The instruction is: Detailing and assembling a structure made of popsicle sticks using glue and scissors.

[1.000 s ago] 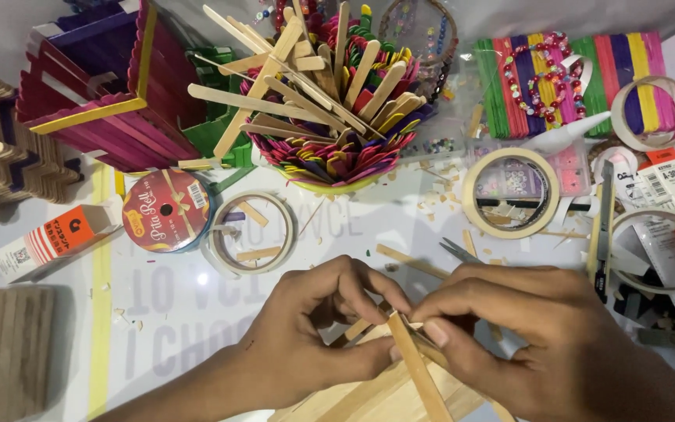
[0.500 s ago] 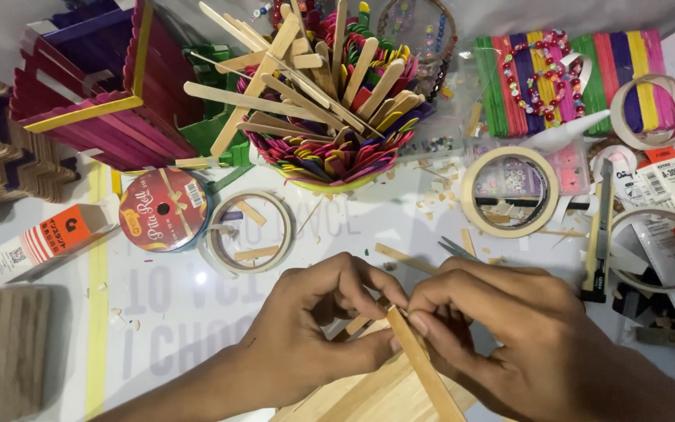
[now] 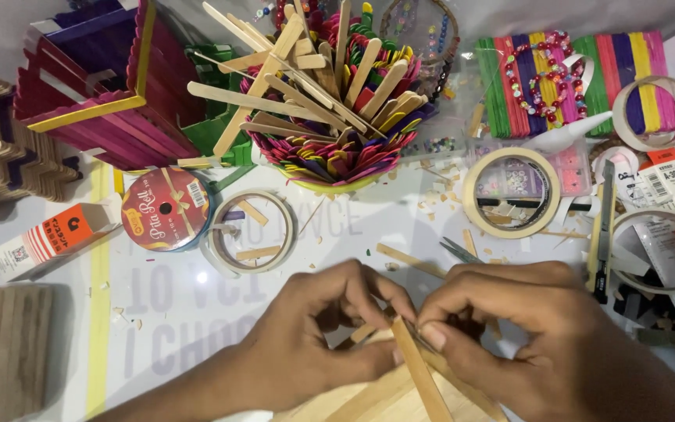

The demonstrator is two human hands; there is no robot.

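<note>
Both hands meet low over the white desk (image 3: 353, 234). The left hand (image 3: 314, 344) curls palm-in, its grip pinched on a plain flat wooden craft stick (image 3: 419, 375). The right hand (image 3: 525, 336) arches knuckles-up, fingertips (image 3: 433, 336) clamped on the same stick's upper end, above a pale wooden stick panel (image 3: 376, 398).

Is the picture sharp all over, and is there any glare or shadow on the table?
Head view: sharp across the middle; a small bright glare spot on the white table; soft shadow under the left hand and right hand; the wooden stick they pinch looks slightly soft near the bottom edge.
</note>
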